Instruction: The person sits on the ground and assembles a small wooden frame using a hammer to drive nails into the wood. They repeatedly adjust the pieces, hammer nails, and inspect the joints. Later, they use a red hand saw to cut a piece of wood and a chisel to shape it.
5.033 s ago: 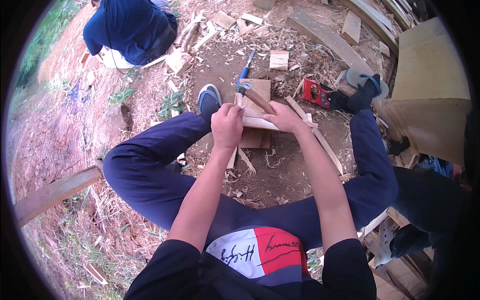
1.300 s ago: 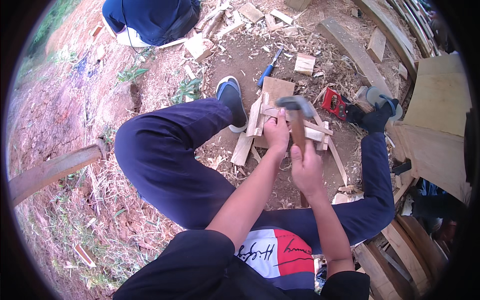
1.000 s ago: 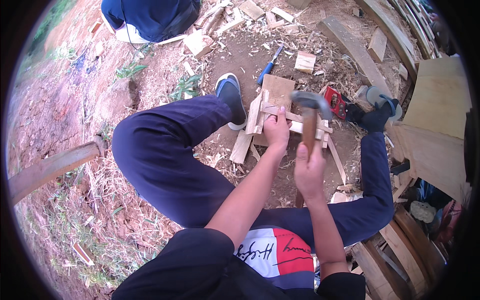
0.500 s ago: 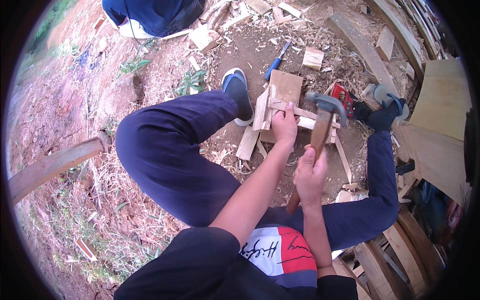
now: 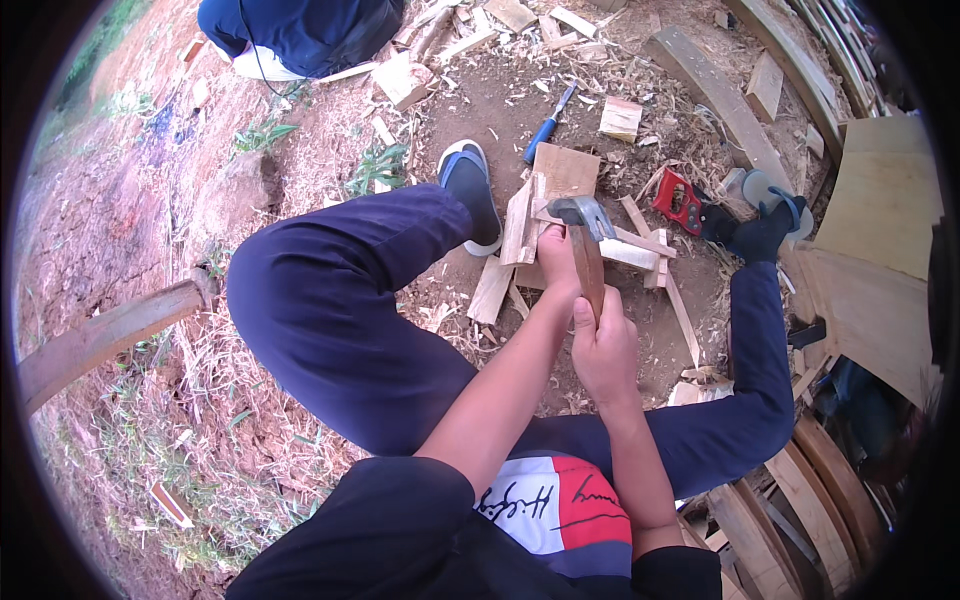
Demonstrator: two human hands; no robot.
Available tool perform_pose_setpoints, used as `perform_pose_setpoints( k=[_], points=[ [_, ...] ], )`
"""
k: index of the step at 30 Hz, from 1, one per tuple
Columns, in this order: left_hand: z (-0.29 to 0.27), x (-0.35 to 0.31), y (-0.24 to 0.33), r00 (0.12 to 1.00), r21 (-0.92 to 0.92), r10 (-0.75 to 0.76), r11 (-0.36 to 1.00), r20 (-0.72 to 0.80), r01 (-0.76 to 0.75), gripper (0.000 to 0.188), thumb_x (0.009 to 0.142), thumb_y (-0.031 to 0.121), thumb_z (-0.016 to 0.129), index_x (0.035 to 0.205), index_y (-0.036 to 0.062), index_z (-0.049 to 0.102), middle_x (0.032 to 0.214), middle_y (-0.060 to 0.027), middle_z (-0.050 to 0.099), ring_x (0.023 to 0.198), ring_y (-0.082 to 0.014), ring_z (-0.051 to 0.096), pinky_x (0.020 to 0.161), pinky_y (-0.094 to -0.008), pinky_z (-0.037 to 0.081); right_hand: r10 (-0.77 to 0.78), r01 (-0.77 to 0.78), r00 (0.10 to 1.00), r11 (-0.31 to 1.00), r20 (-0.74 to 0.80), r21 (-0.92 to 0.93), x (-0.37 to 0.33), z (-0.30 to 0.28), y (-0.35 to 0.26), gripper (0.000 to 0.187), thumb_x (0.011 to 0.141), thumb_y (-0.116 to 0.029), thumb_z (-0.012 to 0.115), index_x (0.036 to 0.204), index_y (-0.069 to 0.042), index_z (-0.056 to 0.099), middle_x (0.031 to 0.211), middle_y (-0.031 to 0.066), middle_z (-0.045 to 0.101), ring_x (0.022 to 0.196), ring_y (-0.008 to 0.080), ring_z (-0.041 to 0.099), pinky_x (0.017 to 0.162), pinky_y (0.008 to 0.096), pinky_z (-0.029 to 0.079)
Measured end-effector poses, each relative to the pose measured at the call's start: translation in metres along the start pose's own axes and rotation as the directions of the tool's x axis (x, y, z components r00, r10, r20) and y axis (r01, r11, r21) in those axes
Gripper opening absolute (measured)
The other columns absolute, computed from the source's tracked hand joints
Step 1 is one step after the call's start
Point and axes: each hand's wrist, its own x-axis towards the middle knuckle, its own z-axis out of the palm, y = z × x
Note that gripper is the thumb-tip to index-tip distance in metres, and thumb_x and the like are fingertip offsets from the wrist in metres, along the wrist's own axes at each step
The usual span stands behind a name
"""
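Right grip point(image 5: 605, 350): clasping the hammer point(image 5: 590, 270) by its wooden handle, fingers and thumb wrapped round
Hammer head point(image 5: 578, 210): hovering over or touching the work at the far end of the handle, cannot tell which
Left grip point(image 5: 558, 258): reaching in at the near side of the cross strip point(image 5: 635, 240), hiding fingertips behind the hammer head; cannot tell whether pinching anything
Cross strip: running from beside the left block point(image 5: 517, 228) to the short right piece point(image 5: 657, 262), nearer than the board point(image 5: 567, 170)
Finger risk: possibly bruising the left grip, from sitting so close to the hammer head
Wood risk: perhaps splitting or shifting the thin strip, from striking off-centre or bracing loosely
Saw point(image 5: 680, 203): lying beside the right foot point(image 5: 765, 228), possibly snagging it through careless shifting
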Motion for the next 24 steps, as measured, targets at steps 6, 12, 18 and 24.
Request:
perform_pose_setpoints(
  k=[6,12,18,24],
  points=[
    [0.008,-0.008,0.015,0.999,0.075,-0.032,0.997,-0.029,0.034,0.037,0.095,0.031,0.058,0.072,0.0016,0.061,0.066,-0.0031,0.061,0.053,-0.0082,0.054,0.050,-0.0237,0.045,-0.122,0.123,0.989,0.992,-0.080,0.012,0.006,-0.026,-0.022,0.029,0.096,-0.025,0.052,0.112,-0.001,0.052,0.078,0.0199,0.064,0.073,0.0423,0.064,0.063,0.0449,0.048],
    [0.003,-0.002,0.003,0.994,0.078,-0.098,0.992,-0.042,0.101,0.035,0.095,0.030,0.058,0.074,0.0018,0.061,0.068,-0.0036,0.062,0.056,-0.0078,0.055,0.054,-0.0235,0.051,-0.145,0.154,0.988,0.971,0.059,-0.181,0.022,-0.012,0.003,0.028,0.095,-0.024,0.053,0.113,-0.003,0.052,0.077,0.0213,0.063,0.074,0.0429,0.063,0.062,0.0479,0.048],
    [0.007,-0.005,0.012,0.999,0.010,-0.042,0.999,-0.027,0.043,0.035,0.095,0.031,0.057,0.076,0.0019,0.060,0.068,-0.0023,0.061,0.056,-0.0071,0.055,0.052,-0.0228,0.049,-0.150,0.151,0.986,0.988,-0.067,0.017,0.016,-0.041,-0.036,0.024,0.095,-0.022,0.052,0.107,-0.001,0.053,0.076,0.0233,0.063,0.076,0.0463,0.061,0.061,0.0499,0.046],
    [0.000,0.002,-0.001,0.991,0.094,-0.133,0.987,-0.010,0.133,0.034,0.095,0.029,0.057,0.075,0.0018,0.061,0.067,-0.0022,0.061,0.055,-0.0065,0.054,0.051,-0.0239,0.047,-0.112,0.120,0.992,0.981,0.061,-0.153,0.023,-0.020,-0.004,0.024,0.095,-0.024,0.052,0.104,-0.002,0.052,0.074,0.0223,0.062,0.075,0.0448,0.062,0.061,0.0491,0.047]
  ],
)
